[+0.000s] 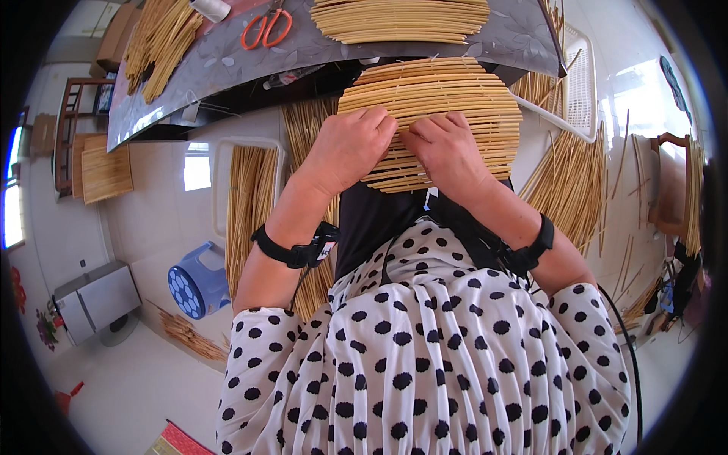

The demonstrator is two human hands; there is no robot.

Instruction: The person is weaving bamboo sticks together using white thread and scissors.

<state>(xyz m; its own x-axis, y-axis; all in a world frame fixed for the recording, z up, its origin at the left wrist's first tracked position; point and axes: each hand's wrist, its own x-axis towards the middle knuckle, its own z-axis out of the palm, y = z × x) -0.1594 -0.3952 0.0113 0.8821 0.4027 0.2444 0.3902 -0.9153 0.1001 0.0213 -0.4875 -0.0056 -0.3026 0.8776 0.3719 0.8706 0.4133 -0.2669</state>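
Pale bamboo slats make up the round woven mat (440,114) lying on the person's lap, just below the counter (227,64) edge. The left hand (350,148) lies on its near rim at seven o'clock, fingers curled down, and the right hand (447,152) beside it at six, fingertips pressing the slats. Orange-handled scissors (267,29) rest on the counter at eleven o'clock.

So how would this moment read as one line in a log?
left hand: pressing on round woven bamboo-stick mat | right hand: pressing on mat beside it | orange-handled scissors: on grey table
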